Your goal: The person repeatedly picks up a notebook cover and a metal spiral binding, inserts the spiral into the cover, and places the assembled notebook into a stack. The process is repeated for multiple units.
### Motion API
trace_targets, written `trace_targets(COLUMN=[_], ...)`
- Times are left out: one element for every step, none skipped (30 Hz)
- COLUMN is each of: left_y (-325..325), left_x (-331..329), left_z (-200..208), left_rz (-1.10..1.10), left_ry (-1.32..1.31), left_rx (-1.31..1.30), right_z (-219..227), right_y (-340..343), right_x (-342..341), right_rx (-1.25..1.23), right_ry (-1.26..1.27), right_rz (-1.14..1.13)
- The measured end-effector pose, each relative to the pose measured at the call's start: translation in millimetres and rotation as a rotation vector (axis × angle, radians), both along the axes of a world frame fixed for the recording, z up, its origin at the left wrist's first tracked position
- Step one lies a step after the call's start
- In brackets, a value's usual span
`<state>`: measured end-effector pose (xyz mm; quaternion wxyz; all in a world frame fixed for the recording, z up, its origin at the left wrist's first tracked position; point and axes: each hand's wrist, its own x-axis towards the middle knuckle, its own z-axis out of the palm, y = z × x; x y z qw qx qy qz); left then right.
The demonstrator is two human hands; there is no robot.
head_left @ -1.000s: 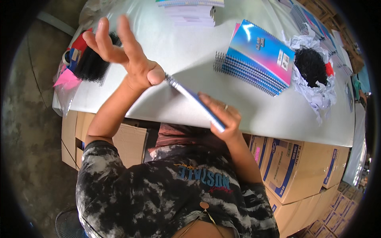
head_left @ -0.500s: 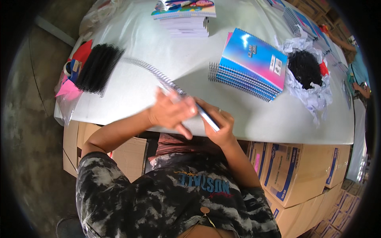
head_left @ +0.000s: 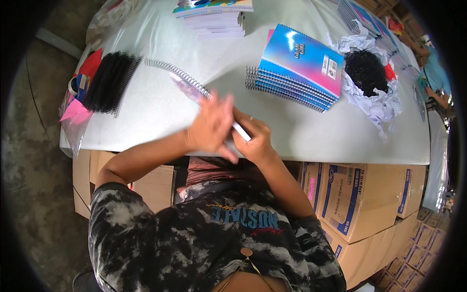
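Note:
My right hand is closed round a thin notebook, held edge-up and slanting over the table's near edge. From the notebook's far end a dark wire spiral coil runs out to the upper left, its free end loose above the table. Against the coil side is my left hand, smeared by motion, fingers stretched out and spread; it does not grip the notebook. It hides much of the notebook and of the coil. Part of a pinkish cover shows beside the coil.
Black spiral coils lie at the left by blue tape. Right of centre is a stack of blue-and-pink spiral notebooks. More black coils sit in crumpled paper. Page blocks stand far back; a person is at far right.
The whole view has shifted, so the table things appear further up and left. My left hand still moves in a blur against the coil; my right keeps hold of the notebook.

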<state>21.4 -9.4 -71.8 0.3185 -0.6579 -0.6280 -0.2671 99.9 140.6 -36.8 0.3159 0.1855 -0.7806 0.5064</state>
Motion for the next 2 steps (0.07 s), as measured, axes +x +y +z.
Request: trace_targets(left_y=[0.6, 1.9], left_x=[6.7, 3.8], left_z=[-1.6, -2.1], left_rz=[-0.065, -0.067], left_ry=[-0.042, -0.035], left_rx=[0.043, 0.048], right_z=[0.3, 1.0], right_y=[1.7, 3.1], right_x=[-2.4, -4.9], right_rx=[-0.008, -0.017], right_ry=[0.039, 0.077], right_rz=[-0.010, -0.019])
